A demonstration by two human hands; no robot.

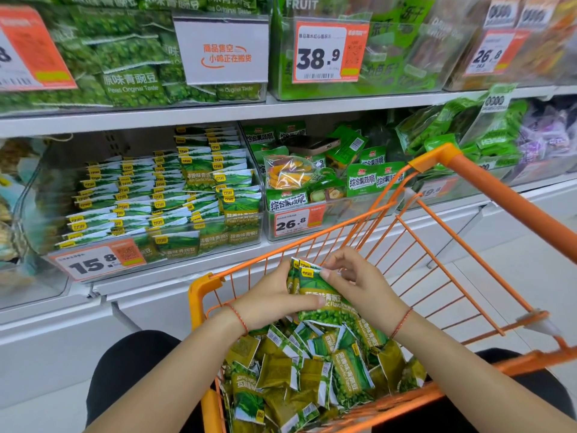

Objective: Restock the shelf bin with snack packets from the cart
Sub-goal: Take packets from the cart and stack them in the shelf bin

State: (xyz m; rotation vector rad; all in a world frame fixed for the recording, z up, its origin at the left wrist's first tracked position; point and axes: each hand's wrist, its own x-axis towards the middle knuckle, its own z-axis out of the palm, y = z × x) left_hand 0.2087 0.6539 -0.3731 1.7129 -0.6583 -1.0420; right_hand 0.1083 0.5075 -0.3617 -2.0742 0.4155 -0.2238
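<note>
Right now I am looking down from my head at my two hands over the orange cart (437,220). My left hand (268,298) is wrapped round a small stack of snack packets (318,295). My thumb lies across the front of them, so that hand is clamped on the stack. My right hand (359,282) pinches the top edge of the same stack with its fingertips (326,273), so both hands hold it together.

The stack stands up tall, with its long side going up and down and the yellow labels at the top. It sits just above the loose packets (312,370) that lie piled in the near end of the cart.

The shelf bin (150,195) I must fill is up and to the left of my hands, past the far left corner of the cart. It has rows of the same green packets standing in it, with more room near its left wall. A price tag (96,260) hangs on its front edge.

My left hand is on the bin's side, so I think it is the better one to carry the stack up there. The packets will need to go in standing up, like the rest.
</note>
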